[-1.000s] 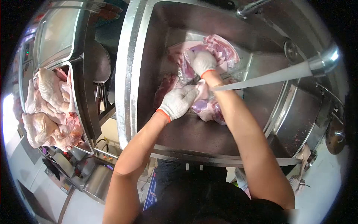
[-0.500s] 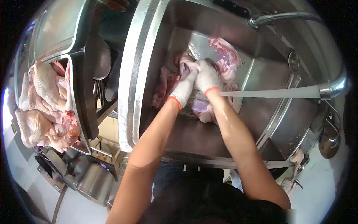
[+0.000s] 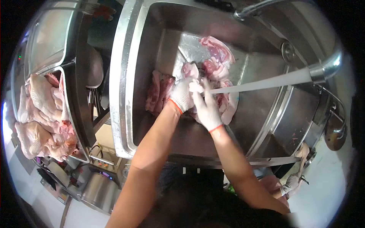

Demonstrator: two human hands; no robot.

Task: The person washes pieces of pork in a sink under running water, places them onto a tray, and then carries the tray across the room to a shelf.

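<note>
From my remote seat, the far left shows a metal tray [image 3: 78, 125] piled with pale whole chickens [image 3: 38, 110]; I count about three or four, but they overlap and the tray's left side is cut off by the lens edge, so I cannot fix the number. Below it sit a steel pot [image 3: 95, 188] and small clutter I cannot make out.

Next comes the steel sink [image 3: 125, 87], its basin holding the raw meat. A reddish piece [image 3: 157, 93] lies against the basin's left wall. Just beside it my left hand [image 3: 181, 97], in a white knit glove with an orange cuff, is curled around a small pale chicken piece [image 3: 195, 86], pinching it at the fingertips. My right hand [image 3: 207, 108], gloved the same, lies against it with fingers stretched forward and pressed onto that same piece, so the two hands touch. The piece sits in the middle of the basin, right where the water stream [image 3: 262, 83] ends. More pink cuts [image 3: 215, 57] lie toward the basin's far edge, partly hidden behind my hands; I cannot count them.

On the right, one faucet spout [image 3: 323, 68] feeds the stream. At the lower right, another person's gloved hand [image 3: 291, 184] holds something pale that I cannot identify.
</note>
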